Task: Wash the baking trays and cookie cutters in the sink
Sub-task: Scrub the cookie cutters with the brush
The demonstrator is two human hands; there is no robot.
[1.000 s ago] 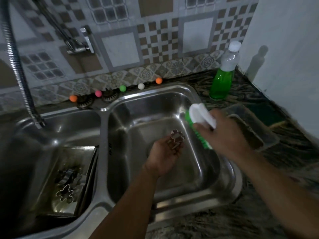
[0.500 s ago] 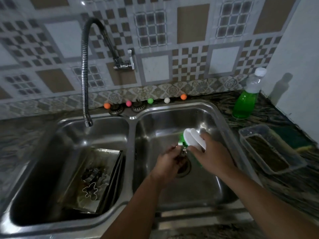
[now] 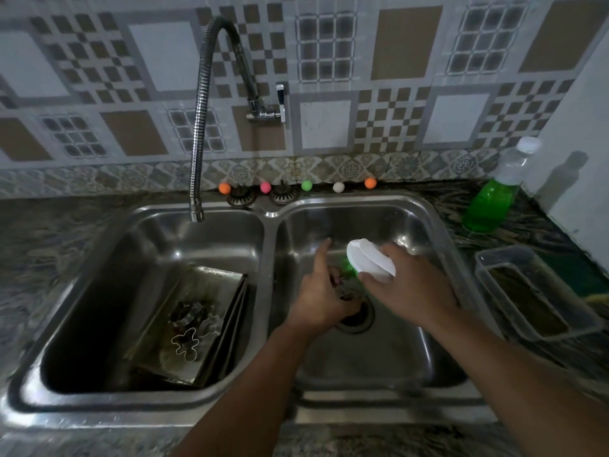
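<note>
Over the right basin (image 3: 425,232) of the steel double sink, my left hand (image 3: 321,300) grips a small metal cookie cutter (image 3: 344,293), mostly hidden in the fingers; its index finger points up. My right hand (image 3: 412,288) holds a white-handled scrub brush (image 3: 369,260) with green bristles, pressed against the cutter. In the left basin (image 3: 148,232) lie stacked baking trays (image 3: 227,321), tilted, with several cookie cutters on top, one a gingerbread-man outline (image 3: 188,343).
A flexible steel faucet (image 3: 201,127) hangs over the left basin. A green soap bottle (image 3: 494,199) stands at the back right. A clear plastic tub (image 3: 534,291) sits on the counter right of the sink. Small coloured balls (image 3: 306,185) line the sink's back edge.
The view has tilted up and pulled back, bringing the faucet into sight. My hands have come together over the drain, and the brush now meets the cutter; my left index finger has straightened.
</note>
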